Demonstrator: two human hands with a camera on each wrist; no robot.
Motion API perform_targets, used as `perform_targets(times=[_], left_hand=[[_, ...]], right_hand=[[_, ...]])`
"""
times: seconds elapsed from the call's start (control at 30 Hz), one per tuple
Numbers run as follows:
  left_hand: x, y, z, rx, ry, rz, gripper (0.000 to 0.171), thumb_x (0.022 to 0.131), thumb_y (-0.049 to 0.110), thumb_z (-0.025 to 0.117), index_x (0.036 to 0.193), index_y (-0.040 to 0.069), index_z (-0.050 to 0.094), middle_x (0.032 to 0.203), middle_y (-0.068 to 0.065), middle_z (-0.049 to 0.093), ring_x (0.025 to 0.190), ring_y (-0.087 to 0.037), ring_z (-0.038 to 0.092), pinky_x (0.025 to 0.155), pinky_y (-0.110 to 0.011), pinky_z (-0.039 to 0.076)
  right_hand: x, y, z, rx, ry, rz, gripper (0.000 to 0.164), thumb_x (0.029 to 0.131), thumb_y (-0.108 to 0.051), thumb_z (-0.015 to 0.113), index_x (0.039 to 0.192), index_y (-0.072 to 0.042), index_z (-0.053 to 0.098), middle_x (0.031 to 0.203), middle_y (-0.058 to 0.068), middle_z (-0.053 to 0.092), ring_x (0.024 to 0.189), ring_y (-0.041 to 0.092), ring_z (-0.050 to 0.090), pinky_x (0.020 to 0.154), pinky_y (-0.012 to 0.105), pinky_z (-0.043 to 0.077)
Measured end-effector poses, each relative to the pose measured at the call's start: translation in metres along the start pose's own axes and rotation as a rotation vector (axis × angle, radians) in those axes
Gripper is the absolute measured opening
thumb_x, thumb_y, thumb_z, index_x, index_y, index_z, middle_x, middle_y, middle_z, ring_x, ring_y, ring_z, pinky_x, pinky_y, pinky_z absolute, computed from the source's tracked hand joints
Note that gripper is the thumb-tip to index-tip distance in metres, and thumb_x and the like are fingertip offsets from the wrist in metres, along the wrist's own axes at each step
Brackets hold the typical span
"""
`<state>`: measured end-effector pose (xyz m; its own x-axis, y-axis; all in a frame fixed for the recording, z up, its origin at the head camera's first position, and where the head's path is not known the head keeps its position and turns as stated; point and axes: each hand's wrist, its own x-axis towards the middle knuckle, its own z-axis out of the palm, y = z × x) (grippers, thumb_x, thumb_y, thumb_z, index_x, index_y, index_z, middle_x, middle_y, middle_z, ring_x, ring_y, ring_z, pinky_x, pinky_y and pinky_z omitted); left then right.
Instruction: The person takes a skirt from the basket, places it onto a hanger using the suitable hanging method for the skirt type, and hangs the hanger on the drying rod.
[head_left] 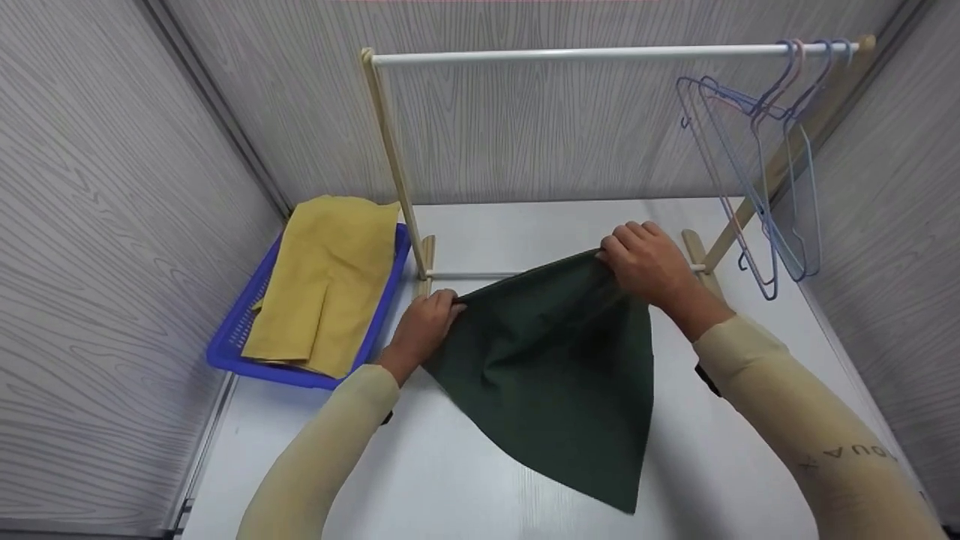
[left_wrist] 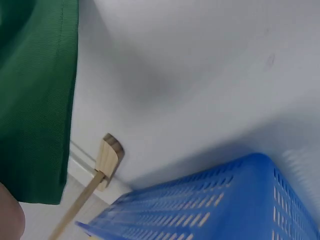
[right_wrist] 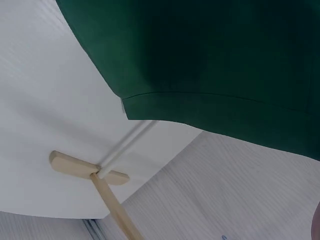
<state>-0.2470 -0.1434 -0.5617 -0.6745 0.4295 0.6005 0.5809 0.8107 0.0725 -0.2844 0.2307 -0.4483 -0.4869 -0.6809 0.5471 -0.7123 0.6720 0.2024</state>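
Grey wood-grain panels [head_left: 97, 262] rise at the left, back and right of a white table [head_left: 457, 495], and a rack [head_left: 562, 53] with pale wooden posts and a white top rail stands toward its rear. Between the rack and the person, a dark green cloth [head_left: 555, 375] hangs over the table from two hands set well apart, its upper edge drawn out between them and slanting up toward the right. At the lower end of that edge, the left hand [head_left: 421, 330] pinches the cloth between thumb and curled fingers; at the higher end, the right hand [head_left: 643, 264] grips it with its fingers bent over the edge. Soft folds run through the middle of the cloth, and its lower part narrows to a point toward the right; whether that point touches the table I cannot tell. From the right wrist, a stitched seam shows running along near one edge. Both arms wear pale yellow sleeves [head_left: 322, 442], the right one marked with dark lettering. Left of the rack sits a blue basket [head_left: 262, 373] with perforated sides, a folded yellow cloth [head_left: 322, 277] lying in it and rising above its far rim. Several blue, purple and pink hangers [head_left: 766, 217] hang bunched at the right end of the rail
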Motion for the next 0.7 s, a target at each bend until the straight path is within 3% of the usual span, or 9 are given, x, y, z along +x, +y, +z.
perform_targets(times=[0.2, 0.37, 0.7], left_hand=[[-0.002, -0.014, -0.012, 0.008, -0.019, 0.048, 0.028, 0.094, 0.026, 0.069, 0.088, 0.002, 0.058, 0.073, -0.01, 0.058, 0.058, -0.024, 0.057, 0.055, -0.038, 0.049], [-0.006, -0.024, -0.015, 0.042, -0.017, 0.099, 0.026, 0.093, 0.024, 0.07, 0.081, 0.004, 0.058, 0.067, -0.008, 0.058, 0.052, -0.021, 0.052, 0.05, -0.035, 0.043], [-0.009, -0.033, -0.021, 0.043, -0.021, 0.106, 0.029, 0.093, 0.023, 0.071, 0.076, 0.004, 0.056, 0.059, -0.007, 0.056, 0.049, -0.018, 0.049, 0.048, -0.035, 0.038]], right_hand=[[-0.011, 0.005, -0.001, -0.014, -0.064, -0.002, 0.016, 0.101, -0.014, 0.057, 0.1, 0.002, 0.06, 0.086, 0.016, 0.061, 0.081, 0.033, 0.06, 0.073, 0.045, 0.049], [-0.019, 0.01, -0.001, -0.001, -0.066, -0.005, 0.016, 0.101, -0.013, 0.055, 0.1, 0.002, 0.06, 0.085, 0.016, 0.061, 0.079, 0.033, 0.06, 0.071, 0.045, 0.049], [-0.024, 0.015, -0.003, -0.006, -0.115, 0.04, 0.016, 0.101, -0.014, 0.056, 0.102, 0.001, 0.061, 0.09, 0.017, 0.063, 0.085, 0.034, 0.063, 0.077, 0.047, 0.051]])
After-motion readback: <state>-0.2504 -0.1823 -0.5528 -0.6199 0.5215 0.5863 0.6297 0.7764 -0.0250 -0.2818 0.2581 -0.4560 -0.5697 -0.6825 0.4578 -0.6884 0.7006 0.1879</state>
